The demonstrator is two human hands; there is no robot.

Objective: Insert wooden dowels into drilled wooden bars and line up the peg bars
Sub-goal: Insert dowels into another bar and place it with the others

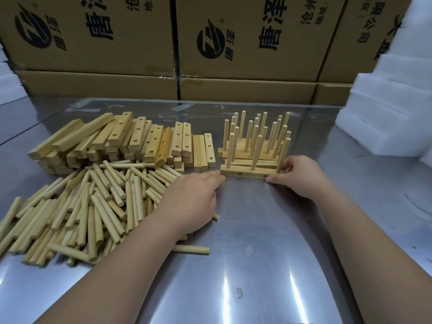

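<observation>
The front peg bar (245, 173), set on the steel table (257, 230) just before the other peg bars (247, 155), is pinched at its right end by the right hand (297, 176) and touched at its left end by the left hand's (194, 195) straight, pressed-together fingers.

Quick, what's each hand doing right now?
Left hand: open, fingertips touching the left end of the front peg bar.
Right hand: gripping that bar's right end.

Nearest peg bar (247, 172), 3 dowels (256, 152) upright: left grip (194, 197) touches its left end, right grip (298, 176) pinches its right end.
</observation>
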